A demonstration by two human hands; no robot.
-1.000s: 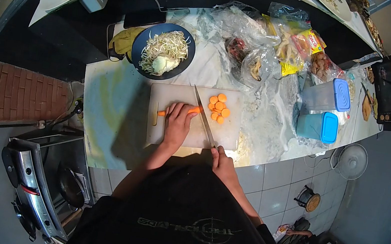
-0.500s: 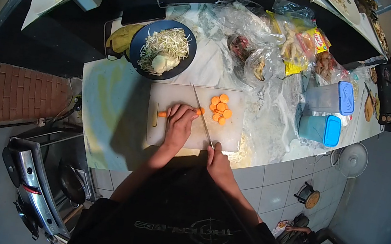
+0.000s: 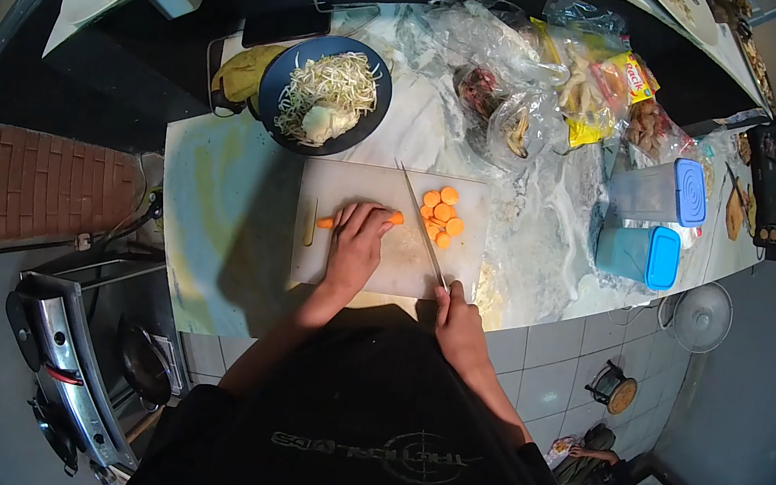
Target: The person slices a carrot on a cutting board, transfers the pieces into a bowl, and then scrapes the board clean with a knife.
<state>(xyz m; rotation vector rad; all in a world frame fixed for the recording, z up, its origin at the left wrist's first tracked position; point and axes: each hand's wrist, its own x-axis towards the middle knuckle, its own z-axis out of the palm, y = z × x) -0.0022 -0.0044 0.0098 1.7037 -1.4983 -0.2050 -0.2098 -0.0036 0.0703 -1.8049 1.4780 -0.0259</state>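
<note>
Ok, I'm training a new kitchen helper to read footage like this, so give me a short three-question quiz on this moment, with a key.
1. Fill in: the left hand pins the ___ down on the cutting board.
2. True or false: the right hand grips the knife by its handle.
3. Where do the carrot slices lie?
A: on the board, to the right of the blade.
B: on the board, to the left of the left hand.
C: off the board.

Key: 1 carrot; 2 true; 3 A.
</note>
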